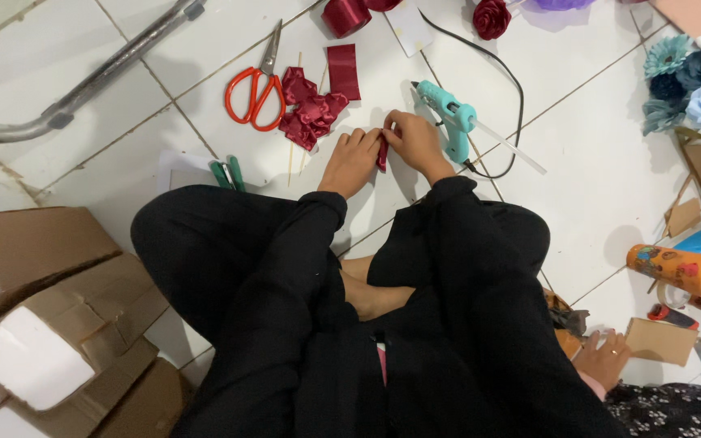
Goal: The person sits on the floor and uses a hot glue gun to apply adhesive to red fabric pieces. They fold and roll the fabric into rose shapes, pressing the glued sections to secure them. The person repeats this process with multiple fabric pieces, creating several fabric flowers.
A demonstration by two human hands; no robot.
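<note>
My left hand [351, 157] and my right hand [414, 143] meet over the white tiled floor, both pinching a small dark red ribbon piece [382, 153] between their fingertips. Just beyond my left hand lies a pile of folded dark red ribbon pieces [310, 109] with a flat ribbon strip [343, 70] beside it. A teal glue gun [450, 118] lies right of my right hand, its black cord looping away. Orange-handled scissors [256, 89] rest to the left of the pile. My legs in black clothing are crossed below.
A ribbon roll [346, 15] and a finished red ribbon rose [492, 17] lie at the top. Blue and white fabric flowers [693, 75] sit at right. Cardboard boxes [50, 316] stand at left, an orange tube [679, 272] at right. Another person's hand [606, 357] rests bottom right.
</note>
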